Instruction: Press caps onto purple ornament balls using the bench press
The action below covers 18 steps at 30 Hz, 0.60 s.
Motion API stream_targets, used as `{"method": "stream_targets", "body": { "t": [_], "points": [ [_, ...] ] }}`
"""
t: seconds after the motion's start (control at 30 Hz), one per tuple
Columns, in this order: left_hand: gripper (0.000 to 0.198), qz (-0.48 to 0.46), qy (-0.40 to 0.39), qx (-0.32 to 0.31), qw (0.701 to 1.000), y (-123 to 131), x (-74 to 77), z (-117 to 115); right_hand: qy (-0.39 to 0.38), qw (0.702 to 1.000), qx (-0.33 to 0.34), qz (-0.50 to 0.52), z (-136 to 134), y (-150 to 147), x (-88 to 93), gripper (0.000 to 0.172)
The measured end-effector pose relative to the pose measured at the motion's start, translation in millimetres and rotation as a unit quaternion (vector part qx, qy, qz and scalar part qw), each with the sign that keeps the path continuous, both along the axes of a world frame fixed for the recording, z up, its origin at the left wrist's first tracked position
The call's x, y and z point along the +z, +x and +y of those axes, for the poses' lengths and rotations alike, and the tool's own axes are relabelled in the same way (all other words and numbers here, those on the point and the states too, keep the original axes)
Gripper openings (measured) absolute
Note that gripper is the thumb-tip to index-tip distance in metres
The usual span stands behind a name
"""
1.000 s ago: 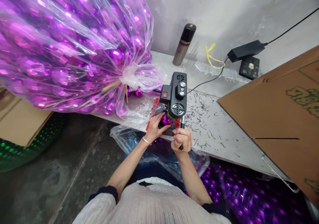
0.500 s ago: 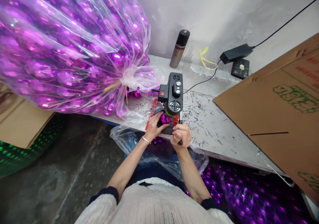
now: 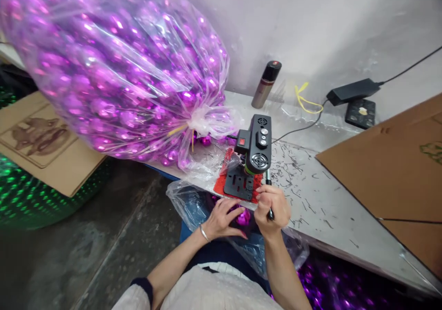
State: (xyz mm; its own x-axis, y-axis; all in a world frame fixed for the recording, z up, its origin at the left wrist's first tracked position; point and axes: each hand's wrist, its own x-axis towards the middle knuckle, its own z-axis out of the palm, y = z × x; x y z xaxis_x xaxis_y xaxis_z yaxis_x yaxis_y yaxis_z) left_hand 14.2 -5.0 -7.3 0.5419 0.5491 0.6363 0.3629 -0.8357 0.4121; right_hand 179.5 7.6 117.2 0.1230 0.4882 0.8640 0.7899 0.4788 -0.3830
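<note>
My left hand [image 3: 223, 220] is below the table's front edge, thumb and fingers spread around a shiny purple bauble [image 3: 243, 216]. A gap shows between thumb and bauble; whether the fingertips touch it I cannot tell. Under the hand is an open clear plastic bag [image 3: 188, 204] with more purple baubles inside. My right hand [image 3: 272, 209] is wrapped around the black lever handle [image 3: 270, 215] of a small black bench machine [image 3: 258, 144] with round vents, knobs and a red switch. Its slotted black base plate [image 3: 238, 185] lies bare on a red mat [image 3: 221, 183].
A large tied bag of purple baubles [image 3: 138, 80] fills the left. Behind the machine are a spray can [image 3: 265, 84], yellow tie [image 3: 305, 100] and power adapter [image 3: 354, 91]. Small dark pins [image 3: 293, 172] litter the table. A cardboard box [image 3: 386, 176] stands right.
My left hand and the purple bauble have come off the base plate, down toward me over the open bag. My right hand still grips the lever. The whole view has shifted slightly.
</note>
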Motion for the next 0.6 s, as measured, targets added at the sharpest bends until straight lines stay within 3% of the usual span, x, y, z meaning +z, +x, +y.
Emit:
{"method": "stream_targets", "body": {
  "t": [0.03,0.1,0.17,0.23,0.3,0.37,0.43,0.6],
  "points": [
    [0.075,-0.004,0.003,0.014,1.000,-0.5,2.4,7.5,0.003,1.000,0.004,0.000,0.2,0.6,-1.3,0.020],
    [0.060,-0.018,-0.006,0.090,0.996,-3.0,9.3,37.7,0.012,1.000,0.007,0.005,0.9,1.0,-2.9,0.020],
    [0.044,-0.033,-0.030,0.212,0.976,-7.6,17.7,84.7,0.017,1.000,0.007,0.012,1.3,0.5,-3.7,0.019],
    [0.042,-0.045,-0.061,0.319,0.945,-12.9,25.1,138.7,0.017,1.000,0.005,0.017,1.5,-0.6,-4.0,0.020],
    [0.047,-0.045,-0.114,0.380,0.917,-16.8,29.5,187.2,0.017,1.000,0.002,0.016,1.7,-1.9,-3.5,0.021],
    [0.047,-0.057,-0.183,0.399,0.897,-18.9,30.7,221.4,0.017,1.000,0.000,0.011,2.0,-2.8,-2.5,0.021],
    [0.046,-0.074,-0.233,0.398,0.884,-20.0,30.1,238.8,0.017,1.000,0.000,0.007,2.3,-3.3,-1.6,0.021],
    [0.044,-0.106,-0.292,0.344,0.886,-25.4,30.0,237.0,0.019,1.000,0.002,0.006,3.0,-3.7,-1.5,0.021]
  ]
}}
